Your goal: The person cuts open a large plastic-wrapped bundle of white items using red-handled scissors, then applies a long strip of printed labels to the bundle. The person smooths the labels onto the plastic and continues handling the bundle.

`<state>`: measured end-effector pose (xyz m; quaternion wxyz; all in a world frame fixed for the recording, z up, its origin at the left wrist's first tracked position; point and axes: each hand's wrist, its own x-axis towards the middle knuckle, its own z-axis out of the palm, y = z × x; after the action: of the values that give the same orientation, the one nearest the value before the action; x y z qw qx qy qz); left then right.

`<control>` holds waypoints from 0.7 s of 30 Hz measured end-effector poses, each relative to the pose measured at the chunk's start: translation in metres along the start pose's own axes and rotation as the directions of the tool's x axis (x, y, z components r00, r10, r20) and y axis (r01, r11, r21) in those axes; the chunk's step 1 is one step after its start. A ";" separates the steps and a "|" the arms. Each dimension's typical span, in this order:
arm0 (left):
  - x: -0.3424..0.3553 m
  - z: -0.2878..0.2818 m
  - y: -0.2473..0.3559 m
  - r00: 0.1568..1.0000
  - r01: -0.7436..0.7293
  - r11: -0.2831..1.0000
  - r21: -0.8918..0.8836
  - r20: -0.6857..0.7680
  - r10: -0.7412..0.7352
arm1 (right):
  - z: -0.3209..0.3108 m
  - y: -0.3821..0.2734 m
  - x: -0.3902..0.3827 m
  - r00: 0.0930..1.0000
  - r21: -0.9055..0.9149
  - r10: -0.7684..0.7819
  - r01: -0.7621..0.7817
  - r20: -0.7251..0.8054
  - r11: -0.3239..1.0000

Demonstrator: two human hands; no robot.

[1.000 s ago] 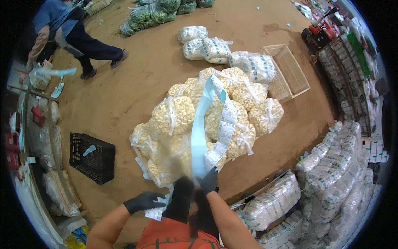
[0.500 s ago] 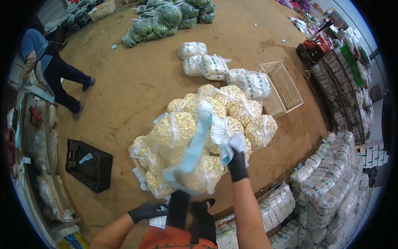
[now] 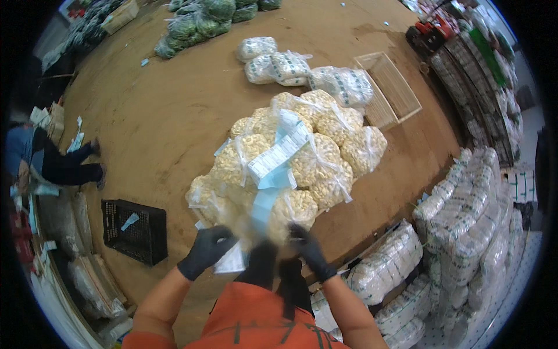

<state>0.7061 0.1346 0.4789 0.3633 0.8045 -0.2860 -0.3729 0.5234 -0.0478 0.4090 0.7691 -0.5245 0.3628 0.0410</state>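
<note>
The floor (image 3: 133, 145) is brown, and a pile of clear bags (image 3: 363, 151) full of pale bits sits on it. A long strip (image 3: 279, 154), blue on one side and white on the other, lies over the pile. It runs from near the pile's far edge down to its near edge, where it looks blurry. The left hand (image 3: 209, 250), in a black glove, is at the near left corner. Its fingers are curled just by a white label (image 3: 230, 263); I cannot tell if they pinch it. The right hand (image 3: 311, 253), gloved too, is at the near edge. Its fingers are bent and blurry, so I cannot tell what they pinch. A black crate (image 3: 157, 232) is off to the left.
</note>
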 end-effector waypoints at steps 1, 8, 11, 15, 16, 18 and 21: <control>0.015 0.013 0.025 0.991 -0.135 0.990 -0.048 -0.025 0.134 | 0.005 0.003 -0.022 0.962 -0.243 -0.162 0.214 0.219 0.946; 0.017 0.067 0.129 0.779 -0.606 0.782 0.148 -0.087 0.621 | 0.005 -0.051 -0.112 0.842 -0.325 -0.394 0.280 -0.370 0.903; -0.017 0.104 0.123 0.698 -0.665 0.736 -0.124 0.245 0.672 | -0.051 -0.065 -0.150 0.689 -0.302 -0.488 0.383 -0.537 0.873; -0.041 0.190 0.108 0.386 0.040 0.908 -0.416 0.845 0.370 | -0.084 -0.093 -0.236 0.682 0.585 -0.161 0.706 -0.713 0.399; -0.031 0.218 0.096 0.377 0.156 0.896 -0.415 0.864 0.334 | -0.084 -0.097 -0.270 0.612 0.542 -0.125 0.763 -0.781 0.353; -0.030 0.245 0.119 0.432 0.157 0.831 -0.534 0.793 0.429 | -0.101 -0.068 -0.349 0.513 0.331 -0.291 0.802 -0.807 0.497; -0.014 0.279 0.154 0.521 -0.019 0.693 -0.721 0.584 0.623 | -0.116 -0.002 -0.469 0.271 0.027 -0.351 0.823 -0.896 0.567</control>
<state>0.4443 -0.0468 0.4793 0.5103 0.3007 -0.4270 -0.6833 0.1207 0.0035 0.6714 0.5632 -0.3594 0.4359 -0.6030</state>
